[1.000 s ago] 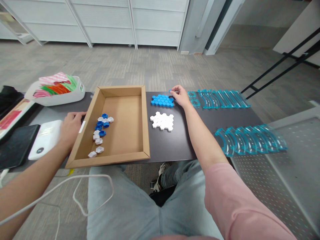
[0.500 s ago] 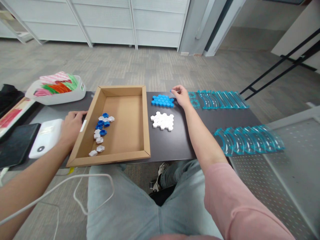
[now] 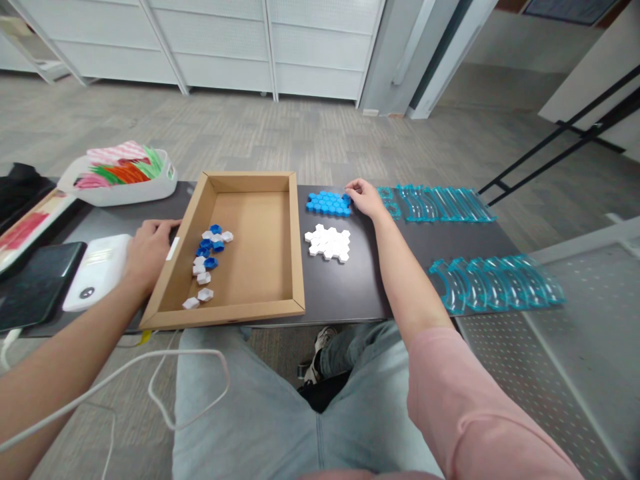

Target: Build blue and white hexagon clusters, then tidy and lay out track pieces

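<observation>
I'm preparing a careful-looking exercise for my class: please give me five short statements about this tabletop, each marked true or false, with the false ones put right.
1. The right hand is at the right end of the blue cluster. True.
2. The left hand is beside the left wall of the cardboard box. True.
3. Nothing lies inside the cardboard box. False: it holds loose blue pieces and loose white pieces.
4. The blue cluster is farther from the person than the white cluster. True.
5. The white cluster lies inside the cardboard box. False: it lies on the table, right of the box.
</observation>
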